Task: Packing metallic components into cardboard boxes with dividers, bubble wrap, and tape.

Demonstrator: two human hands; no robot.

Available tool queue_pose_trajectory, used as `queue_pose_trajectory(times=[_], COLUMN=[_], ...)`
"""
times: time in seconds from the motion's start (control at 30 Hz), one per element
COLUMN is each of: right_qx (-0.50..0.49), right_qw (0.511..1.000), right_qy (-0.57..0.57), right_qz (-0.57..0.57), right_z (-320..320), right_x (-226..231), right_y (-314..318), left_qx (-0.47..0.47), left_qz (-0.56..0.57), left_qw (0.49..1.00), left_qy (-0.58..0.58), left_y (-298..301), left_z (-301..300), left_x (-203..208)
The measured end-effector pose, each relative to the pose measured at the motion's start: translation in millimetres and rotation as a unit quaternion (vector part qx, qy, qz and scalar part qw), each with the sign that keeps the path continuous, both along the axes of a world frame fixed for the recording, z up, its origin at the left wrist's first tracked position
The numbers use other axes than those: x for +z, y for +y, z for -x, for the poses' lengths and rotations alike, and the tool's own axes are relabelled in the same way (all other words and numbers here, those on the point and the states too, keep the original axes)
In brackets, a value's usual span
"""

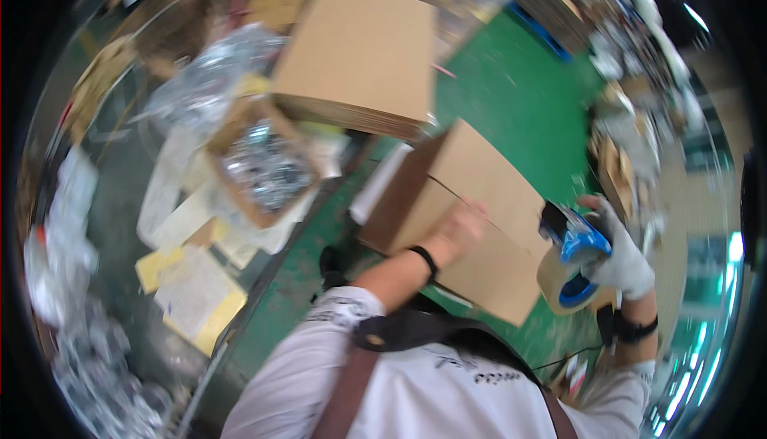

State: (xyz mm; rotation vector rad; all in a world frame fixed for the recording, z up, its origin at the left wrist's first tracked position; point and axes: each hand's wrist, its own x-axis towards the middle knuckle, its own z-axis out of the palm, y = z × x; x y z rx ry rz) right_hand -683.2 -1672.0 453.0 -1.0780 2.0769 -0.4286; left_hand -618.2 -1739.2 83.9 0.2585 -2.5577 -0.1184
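Cardboard box (499, 251), seam (444, 186) slanting toward right hand (627, 257)

i have my left forearm (395, 281) stretched forward, left grip (460, 230) blurred; my gloved right grip (625, 257) is curled inward.

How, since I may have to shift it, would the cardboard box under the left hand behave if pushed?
The cardboard box is probably stiff, given its flat panels and straight edges. Its top flaps may dip, as a seam divides them. Its weight is uncertain: the top hides any contents.
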Motion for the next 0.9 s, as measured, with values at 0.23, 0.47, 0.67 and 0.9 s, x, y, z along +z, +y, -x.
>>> queue_pose_trajectory(times=[0.23,0.47,0.67,0.9], right_qx=[0.026,0.009,0.043,0.062], right_qw=[0.951,0.940,0.940,0.938], right_qy=[0.306,0.291,0.274,0.285], right_qz=[0.026,0.179,0.197,0.185], right_z=[77,101,114,109], right_x=[-153,-226,-225,-220], right_y=[102,148,152,135], left_qx=[-0.101,-0.016,-0.005,0.083], left_qz=[-0.108,-0.458,-0.923,-0.916], left_qw=[0.989,0.886,0.373,0.377], left_qy=[-0.021,-0.064,-0.099,-0.109], left_y=[3,-2,17,13], left_z=[-4,14,37,44], left_x=[32,61,122,89])
